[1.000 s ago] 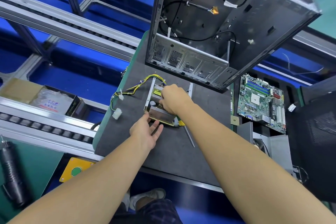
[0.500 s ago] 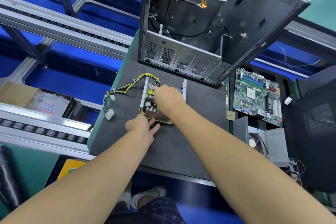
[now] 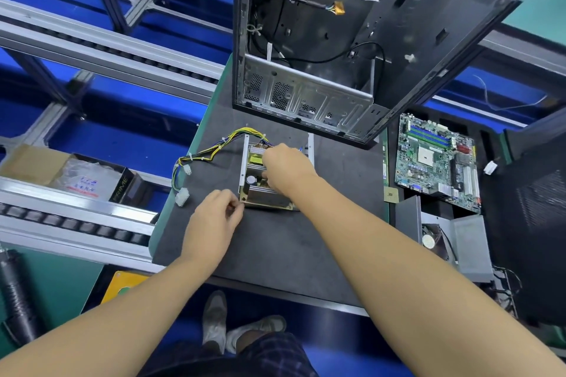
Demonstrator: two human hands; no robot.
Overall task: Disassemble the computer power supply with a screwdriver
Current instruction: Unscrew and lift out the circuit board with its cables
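Power supply (image 3: 260, 194) is open, cover off, sitting on the dark grey mat (image 3: 275, 254) directly under and between both hands. Its long axis runs away from the person, near end at the left fingertips, far end toward the computer case (image 3: 306, 95). Right hand (image 3: 286, 168) is nearer: it's on top of the unit mid-body, fingers curled down into the board. What they grip is hidden by the back of the hand, so I can't tell. Left hand (image 3: 214, 219) sits just off the near-left corner, thumb and fingers bunched together touching that corner. Pinching the board edge or some small part, can't tell which. Hands are apart, one per end. Screwdriver isn't visible. My read: the board is being freed from the tray, so the next pull likely goes up and toward the person along that long axis. Materials: bare sheet-metal tray with thin upright side rails, ribbed aluminium heatsinks, a round-top capacitor, a yellow-taped transformer. The yellow and black cable bundle (image 3: 214, 150) leaves the far-left corner and curves left of the left hand, ending in a white plastic connector (image 3: 181, 196). It's stiff with zip ties and could drag. A green motherboard (image 3: 435, 162) lies well to the right of the right arm.
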